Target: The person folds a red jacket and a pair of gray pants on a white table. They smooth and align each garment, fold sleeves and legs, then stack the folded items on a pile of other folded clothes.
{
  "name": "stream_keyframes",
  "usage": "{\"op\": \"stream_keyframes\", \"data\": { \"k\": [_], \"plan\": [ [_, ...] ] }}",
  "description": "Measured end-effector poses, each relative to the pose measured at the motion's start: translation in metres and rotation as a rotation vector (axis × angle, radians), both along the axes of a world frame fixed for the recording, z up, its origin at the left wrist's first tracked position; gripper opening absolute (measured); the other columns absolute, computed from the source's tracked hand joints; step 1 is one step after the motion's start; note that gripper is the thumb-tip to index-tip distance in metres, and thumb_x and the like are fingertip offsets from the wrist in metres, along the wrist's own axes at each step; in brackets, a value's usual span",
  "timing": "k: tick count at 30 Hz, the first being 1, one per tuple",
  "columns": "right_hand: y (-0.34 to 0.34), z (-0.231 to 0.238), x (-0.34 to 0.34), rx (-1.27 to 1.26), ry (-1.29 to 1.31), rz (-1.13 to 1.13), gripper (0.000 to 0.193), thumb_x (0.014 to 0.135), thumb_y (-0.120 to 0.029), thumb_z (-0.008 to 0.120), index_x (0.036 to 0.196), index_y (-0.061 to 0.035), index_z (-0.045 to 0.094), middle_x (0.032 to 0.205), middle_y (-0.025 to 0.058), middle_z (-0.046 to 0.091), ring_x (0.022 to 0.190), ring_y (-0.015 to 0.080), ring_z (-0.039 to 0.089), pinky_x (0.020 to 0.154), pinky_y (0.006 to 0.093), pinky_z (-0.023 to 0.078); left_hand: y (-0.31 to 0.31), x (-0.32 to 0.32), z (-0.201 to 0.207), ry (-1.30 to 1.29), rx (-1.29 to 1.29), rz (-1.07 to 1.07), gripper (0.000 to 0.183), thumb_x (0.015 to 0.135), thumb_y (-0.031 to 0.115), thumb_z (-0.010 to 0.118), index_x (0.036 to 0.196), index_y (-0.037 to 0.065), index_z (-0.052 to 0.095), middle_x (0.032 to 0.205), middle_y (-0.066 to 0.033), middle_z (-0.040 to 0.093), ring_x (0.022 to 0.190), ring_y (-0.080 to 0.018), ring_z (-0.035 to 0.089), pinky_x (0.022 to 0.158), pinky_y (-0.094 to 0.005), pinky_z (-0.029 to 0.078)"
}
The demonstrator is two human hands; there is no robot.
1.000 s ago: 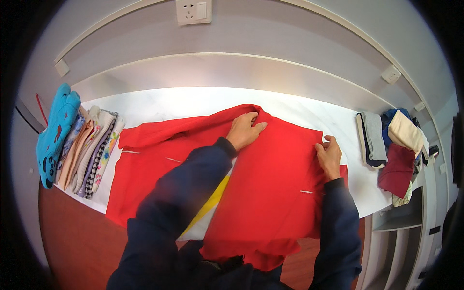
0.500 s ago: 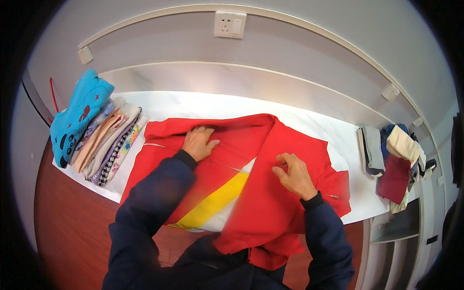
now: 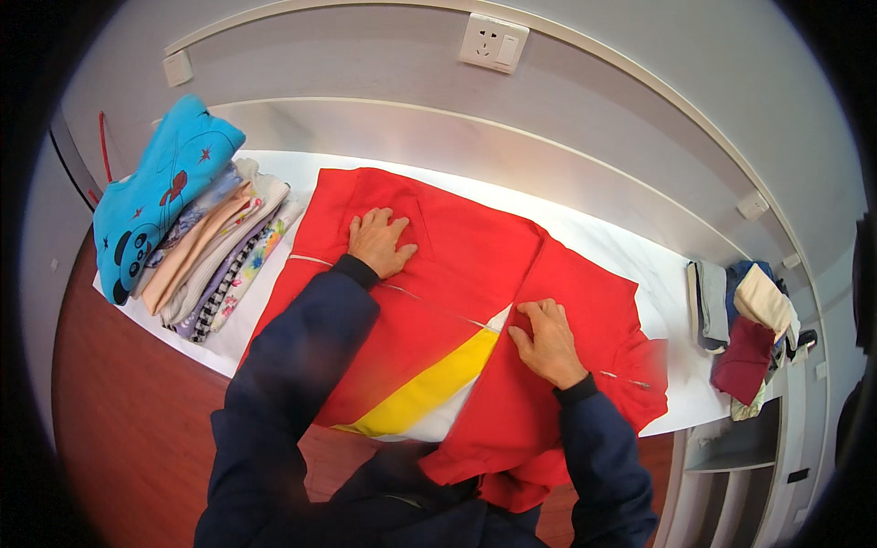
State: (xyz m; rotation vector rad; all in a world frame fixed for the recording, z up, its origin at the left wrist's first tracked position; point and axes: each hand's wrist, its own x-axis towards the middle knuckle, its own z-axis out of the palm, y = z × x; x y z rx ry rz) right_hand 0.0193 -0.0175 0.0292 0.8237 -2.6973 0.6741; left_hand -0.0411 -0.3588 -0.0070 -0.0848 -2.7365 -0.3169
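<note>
Red fabric is spreading across the table (image 3: 678, 310) in front of you: a garment (image 3: 475, 237) with a yellow band (image 3: 420, 388) and a white panel (image 3: 438, 416) slanting across it, its lower part (image 3: 521, 484) hanging over the near edge toward your body. Your left hand (image 3: 379, 245) is resting palm down near the far left part of the cloth, fingers spread and gripping nothing. Your right hand (image 3: 546, 345) is bending its fingers over the red flap (image 3: 585, 292), just beside the edge bordering the yellow and white; whether it is pinching the cloth, you are not letting the view tell.

The overhang is probably your main hazard: its weight could be pulling the whole garment toward you if your left hand is pressing too lightly. With your body standing so near, you could also be catching that loose end and dragging the layers crooked. If your right hand is taking hold of only the top layer, the flap could be creasing or skewing over what is lying beneath it. On the left, the garment is lying close beside the folded stack (image 3: 219, 247), where a blue printed garment (image 3: 174, 178) is leaning; by sweeping your left sleeve (image 3: 297, 374) too wide, you could be toppling it toward the floor (image 3: 137, 393).
</note>
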Motion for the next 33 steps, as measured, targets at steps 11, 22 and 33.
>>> {"op": "stream_keyframes", "data": {
  "k": [11, 22, 33],
  "plan": [
    [0.011, 0.004, 0.040, 0.024, 0.002, 0.059, 0.046, 0.080, -0.015, 0.075, 0.122, -0.0011, 0.062, 0.122, 0.0192, 0.059, 0.111, 0.0392, 0.055, 0.094, 0.0466, 0.047, 0.013, 0.082, -0.007, 0.038, -0.024, -0.125, 0.055, 0.090, 0.042, 0.068, 0.133, 0.008, 0.062, 0.143, -0.0187, 0.052, 0.139, -0.0419, 0.041, 0.113, -0.0622, 0.029],
    [0.115, 0.000, 0.089, -0.064, 0.088, -0.232, 0.039, 0.080, -0.011, 0.074, 0.116, -0.0025, 0.063, 0.114, 0.0184, 0.061, 0.106, 0.0392, 0.056, 0.093, 0.0464, 0.047, 0.023, 0.114, 0.006, 0.081, -0.068, -0.269, 0.038, 0.087, 0.025, 0.071, 0.120, 0.007, 0.066, 0.131, -0.0172, 0.058, 0.132, -0.0388, 0.048, 0.109, -0.0576, 0.037],
    [0.169, -0.007, 0.044, -0.056, -0.009, -0.446, 0.030, 0.082, -0.011, 0.074, 0.110, -0.0047, 0.067, 0.091, 0.0167, 0.064, 0.086, 0.0357, 0.066, 0.074, 0.0466, 0.053, 0.110, 0.090, 0.004, 0.264, 0.116, -0.404, 0.028, 0.081, 0.015, 0.076, 0.104, 0.002, 0.069, 0.107, -0.0155, 0.063, 0.101, -0.0350, 0.060, 0.086, -0.0430, 0.051]
  ]
}}
